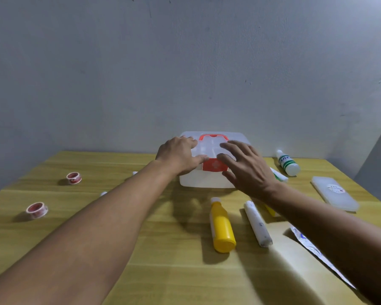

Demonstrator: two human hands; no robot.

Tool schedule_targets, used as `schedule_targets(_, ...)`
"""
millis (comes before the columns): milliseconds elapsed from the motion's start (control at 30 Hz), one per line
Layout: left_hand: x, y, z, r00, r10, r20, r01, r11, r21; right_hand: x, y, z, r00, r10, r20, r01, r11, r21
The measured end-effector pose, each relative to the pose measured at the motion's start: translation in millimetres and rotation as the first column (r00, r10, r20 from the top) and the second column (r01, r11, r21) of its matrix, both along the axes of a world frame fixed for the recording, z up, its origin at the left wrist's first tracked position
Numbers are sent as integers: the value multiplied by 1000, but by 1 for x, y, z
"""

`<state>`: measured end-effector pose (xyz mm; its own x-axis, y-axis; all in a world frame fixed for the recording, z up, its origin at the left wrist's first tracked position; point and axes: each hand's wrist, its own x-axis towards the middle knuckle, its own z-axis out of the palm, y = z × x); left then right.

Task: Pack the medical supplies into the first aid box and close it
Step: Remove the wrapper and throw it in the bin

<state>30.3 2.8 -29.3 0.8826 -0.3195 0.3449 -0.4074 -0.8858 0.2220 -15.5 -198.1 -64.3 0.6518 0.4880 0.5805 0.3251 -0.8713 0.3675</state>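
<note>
A translucent white first aid box [209, 182] with a red handle and red latch stands closed at the far middle of the wooden table. My left hand [178, 158] rests on the box's left top, thumb by the latch. My right hand [246, 167] hovers over its right side with fingers spread. A yellow bottle [222, 226] and a white gauze roll [257, 223] lie in front of the box. Two red-and-white tape rolls [74, 178] [36, 210] sit at the left. A green-striped white bottle [287, 163] lies at the right.
A flat translucent case [334, 195] with a round label lies at the far right. A foil packet [317, 254] lies under my right forearm. A green-and-white tube [279, 175] shows beside my right wrist. The grey wall stands just behind the box.
</note>
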Motion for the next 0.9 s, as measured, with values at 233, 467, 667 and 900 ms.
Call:
schedule_targets(233,-2,0,1,1000,9,13,-9,1000,-21,8,-9,3,993,110,-43,-115,984,-135)
schedule_targets(467,-1,-2,0,1000,10,11,-10,1000,-3,20,-15,-3,952,262,160,-221,947,-234)
schedule_targets(667,-3,-1,4,999,-19,-31,19,1000,-15,17,-17,-1,977,201,67,-182,958,-223)
schedule_targets(900,-7,0,-14,957,-181,-229,-12,760,-650,0,-11,29,981,189,-39,-191,979,-75)
